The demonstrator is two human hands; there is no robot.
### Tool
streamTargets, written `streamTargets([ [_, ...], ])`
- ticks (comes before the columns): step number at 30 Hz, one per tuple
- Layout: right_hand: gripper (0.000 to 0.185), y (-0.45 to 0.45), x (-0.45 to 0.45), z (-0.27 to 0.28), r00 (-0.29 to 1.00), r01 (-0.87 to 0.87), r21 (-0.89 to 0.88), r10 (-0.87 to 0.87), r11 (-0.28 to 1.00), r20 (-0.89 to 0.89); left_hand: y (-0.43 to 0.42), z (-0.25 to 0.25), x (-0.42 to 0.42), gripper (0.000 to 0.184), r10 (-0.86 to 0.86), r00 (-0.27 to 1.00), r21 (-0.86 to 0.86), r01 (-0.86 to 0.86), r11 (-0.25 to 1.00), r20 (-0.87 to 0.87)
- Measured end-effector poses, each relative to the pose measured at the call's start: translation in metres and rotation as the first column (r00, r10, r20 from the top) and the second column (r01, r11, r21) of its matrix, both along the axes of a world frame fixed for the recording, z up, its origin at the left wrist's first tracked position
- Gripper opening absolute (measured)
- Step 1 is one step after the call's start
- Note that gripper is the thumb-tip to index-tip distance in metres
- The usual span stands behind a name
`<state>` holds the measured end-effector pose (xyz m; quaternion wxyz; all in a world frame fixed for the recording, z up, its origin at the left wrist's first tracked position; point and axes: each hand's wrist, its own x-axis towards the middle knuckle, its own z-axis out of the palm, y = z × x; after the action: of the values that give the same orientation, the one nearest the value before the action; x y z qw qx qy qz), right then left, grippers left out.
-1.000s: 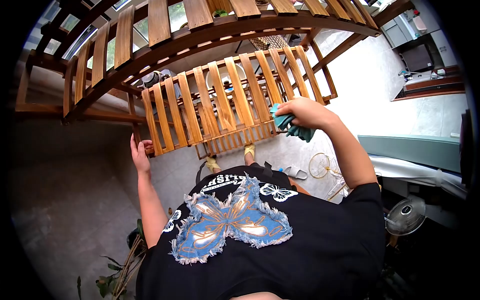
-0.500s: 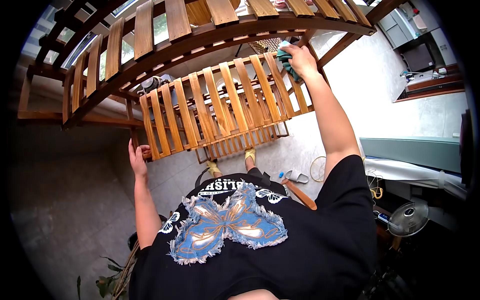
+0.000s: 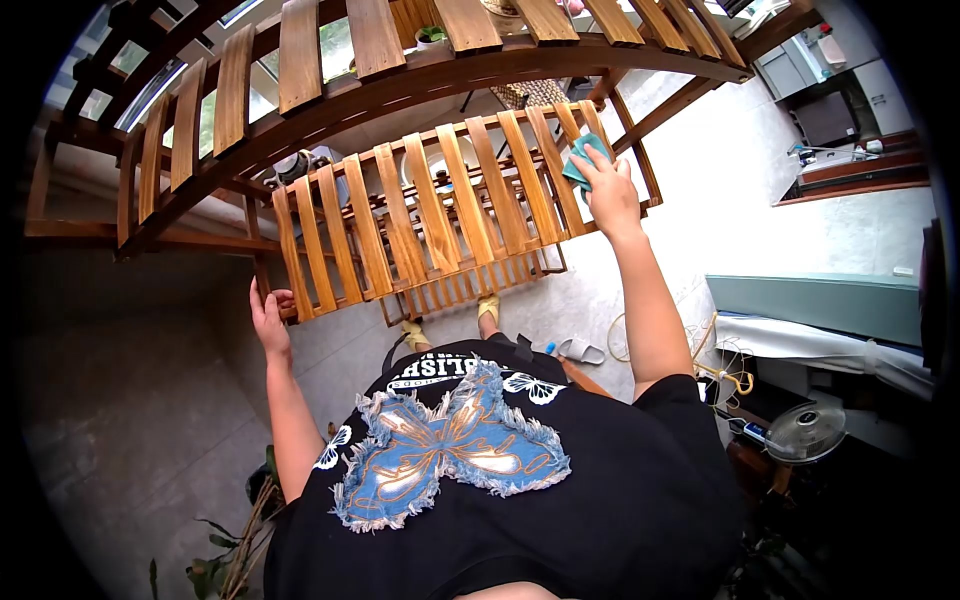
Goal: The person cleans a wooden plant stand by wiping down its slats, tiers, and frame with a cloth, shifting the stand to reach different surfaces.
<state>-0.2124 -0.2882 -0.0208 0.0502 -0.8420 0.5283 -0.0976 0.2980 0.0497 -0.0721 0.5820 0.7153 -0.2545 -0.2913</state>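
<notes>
Below a larger, darker slatted level (image 3: 400,75) is a wooden slatted shelf (image 3: 430,215). My right hand (image 3: 610,190) presses a folded teal cloth (image 3: 585,162) onto the slats near the shelf's right end, its fingers over the cloth. At the shelf's left end, my left hand (image 3: 270,315) is closed around the frame's corner, with the thumb side up beside a wooden post. Part of its grip is hidden behind the wood.
Grey slippers (image 3: 581,350) lie on the tiled floor right of my feet. A fan (image 3: 805,432) and a teal-topped unit (image 3: 810,305) stand at the right. A leafy plant (image 3: 235,545) is at lower left; more slatted shelving extends below.
My right hand carried the cloth from the shelf's front edge up to its far right corner, then back down onto the right-end slats. My left hand stayed at the left end.
</notes>
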Motion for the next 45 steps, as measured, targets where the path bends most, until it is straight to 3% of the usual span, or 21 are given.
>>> streamTargets([
  [4,0.066,0.048,-0.017,0.026,0.999,0.03,0.116,-0.032,0.993,0.01,0.0,0.002,-0.001,0.051,0.03,1.0,0.003,-0.03,1.0,-0.001],
  [9,0.055,0.024,-0.051,0.058,0.927,-0.091,0.585,-0.146,0.806,0.345,-0.001,0.011,0.001,0.05,0.047,0.998,0.034,-0.048,0.998,0.031],
  [13,0.046,-0.042,-0.009,0.085,0.89,-0.079,0.225,-0.033,0.971,0.455,-0.006,0.026,0.016,0.047,-0.05,0.853,0.311,-0.134,0.941,0.52],
  [14,0.044,-0.077,0.02,0.073,0.945,-0.056,-0.14,0.098,0.989,0.311,-0.017,0.039,0.007,0.048,-0.06,0.814,0.321,-0.159,0.934,0.577],
  [16,0.045,-0.094,0.034,0.059,0.989,-0.003,-0.148,0.024,0.989,0.144,-0.035,0.046,0.002,0.049,-0.063,0.769,0.326,-0.193,0.925,0.636],
  [17,0.05,-0.113,0.05,0.033,0.999,0.001,-0.19,-0.009,0.982,-0.045,-0.041,0.039,0.002,0.052,-0.089,0.635,0.315,-0.252,0.915,0.767],
  [18,0.052,-0.123,0.05,0.02,0.996,-0.02,-0.163,0.005,0.986,-0.092,-0.048,0.035,0.003,0.057,-0.113,0.475,0.287,-0.312,0.906,0.873],
  [19,0.054,-0.126,0.046,0.009,0.99,-0.038,-0.132,0.019,0.991,-0.141,-0.056,0.039,-0.004,0.068,-0.137,0.52,0.36,-0.357,0.862,0.843],
  [21,0.042,-0.119,0.035,-0.014,0.975,0.048,-0.06,-0.059,0.997,-0.213,-0.062,0.024,-0.009,0.071,-0.133,0.438,0.346,-0.454,0.821,0.889],
  [26,0.044,-0.016,-0.011,-0.002,0.977,0.113,0.001,-0.111,0.994,-0.185,-0.068,0.03,-0.02,0.071,-0.248,0.442,0.473,-0.524,0.708,0.862],
  [27,0.046,0.008,-0.021,-0.008,0.97,0.143,-0.03,-0.146,0.989,-0.194,-0.069,0.032,-0.02,0.071,-0.243,0.454,0.477,-0.524,0.705,0.857],
  [28,0.065,0.029,-0.034,-0.016,0.967,0.16,-0.05,-0.166,0.986,-0.193,-0.07,0.031,-0.02,0.071,-0.243,0.453,0.478,-0.525,0.704,0.857],
  [30,0.068,0.069,-0.044,0.007,0.974,0.172,0.069,-0.16,0.983,-0.161,-0.072,0.03,-0.019,0.071,-0.227,0.441,0.456,-0.527,0.718,0.868],
  [33,0.054,0.066,-0.084,0.013,0.948,0.054,0.28,-0.138,0.958,0.288,-0.071,0.035,-0.023,0.07,-0.206,0.437,0.427,-0.501,0.752,0.876],
  [34,0.05,0.065,-0.081,0.024,0.83,0.135,0.448,-0.348,0.884,0.437,-0.072,0.035,-0.023,0.07,-0.207,0.451,0.436,-0.495,0.752,0.868],
  [35,0.048,0.063,-0.079,0.022,0.765,0.185,0.44,-0.41,0.879,0.497,-0.074,0.035,-0.023,0.07,-0.207,0.465,0.444,-0.488,0.751,0.861],
  [37,0.052,0.062,-0.053,0.006,0.748,0.351,0.165,-0.381,0.922,0.542,-0.075,0.037,-0.024,0.072,-0.208,0.466,0.445,-0.485,0.753,0.86],
  [38,0.056,0.065,-0.035,-0.001,0.734,0.436,0.209,-0.48,0.875,0.481,-0.074,0.036,-0.024,0.072,-0.211,0.466,0.445,-0.476,0.758,0.859],
  [40,0.056,0.075,-0.003,-0.051,0.824,0.383,0.03,-0.356,0.923,0.44,-0.072,0.036,-0.021,0.072,-0.216,0.463,0.441,-0.458,0.772,0.86],
  [41,0.059,0.099,0.034,-0.027,0.881,0.42,0.021,-0.413,0.907,0.232,-0.071,0.036,-0.021,0.072,-0.223,0.463,0.443,-0.445,0.778,0.858],
  [45,0.067,0.165,0.1,-0.022,0.918,0.287,0.022,-0.282,0.958,0.279,-0.068,0.031,-0.019,0.072,-0.211,0.442,0.398,-0.389,0.831,0.872],
])
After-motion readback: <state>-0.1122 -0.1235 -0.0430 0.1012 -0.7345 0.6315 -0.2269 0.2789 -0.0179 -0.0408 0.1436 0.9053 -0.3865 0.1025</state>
